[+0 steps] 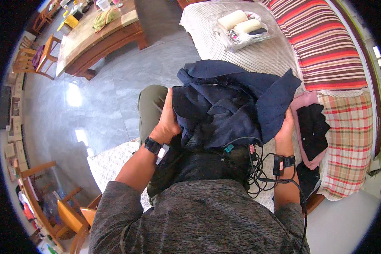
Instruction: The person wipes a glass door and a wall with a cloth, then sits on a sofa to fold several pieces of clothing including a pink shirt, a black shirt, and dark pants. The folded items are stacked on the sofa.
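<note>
A crumpled dark navy cloth garment (228,104) lies bunched across my lap, its folds spreading over the edge of the covered seat. My left hand (170,117) grips its left side, with the thumb pointing up along the edge and the fingers hidden beneath. At the right side, my right hand (285,128) holds the fabric from below, its fingers mostly covered. Each wrist wears a strapped device, and a loose bundle of black cables (257,177) hangs beside my right forearm.
A plastic bag with cream rolls (241,23) sits on the white seat cover (206,41). Folded pink cloth (306,98) and black cloth (312,130) lie by the plaid cushion (346,136). A low wooden table (98,41) stands at upper left; wooden chairs (44,57) are beyond.
</note>
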A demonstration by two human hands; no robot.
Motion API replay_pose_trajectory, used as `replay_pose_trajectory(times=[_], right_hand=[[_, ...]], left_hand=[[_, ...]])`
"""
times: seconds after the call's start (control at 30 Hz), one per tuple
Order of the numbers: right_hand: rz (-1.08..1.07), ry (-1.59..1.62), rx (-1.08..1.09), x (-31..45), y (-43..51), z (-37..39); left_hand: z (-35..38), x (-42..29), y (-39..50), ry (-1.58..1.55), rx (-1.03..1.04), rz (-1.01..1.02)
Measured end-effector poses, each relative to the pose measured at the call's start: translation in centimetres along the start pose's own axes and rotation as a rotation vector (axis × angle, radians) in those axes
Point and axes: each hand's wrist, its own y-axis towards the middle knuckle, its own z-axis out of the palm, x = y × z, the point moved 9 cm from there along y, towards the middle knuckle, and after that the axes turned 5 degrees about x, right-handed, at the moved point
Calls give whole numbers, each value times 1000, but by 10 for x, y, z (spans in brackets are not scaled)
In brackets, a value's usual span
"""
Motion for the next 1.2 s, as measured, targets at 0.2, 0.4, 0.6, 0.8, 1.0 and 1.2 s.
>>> replay_pose_trajectory(times=[0.2,0.4,0.6,0.8,1.0,1.2], right_hand=[[-82,6,16,26,-7,-2],[-216,46,-142,55,-22,-43],[-46,104,-668,17,-56,-190],[-487,-771,-961,78,-78,-213],[-120,-897,-360,71,21,-116],[233,-1079,-464,14,90,-90]], left_hand=[[-14,-1,9,252,-106,12],[-21,-17,5,560,-179,259],[-36,-8,7,334,-272,92],[-18,-10,1,497,-201,128],[-9,2,1,348,-98,26],[0,7,-18,612,6,37]])
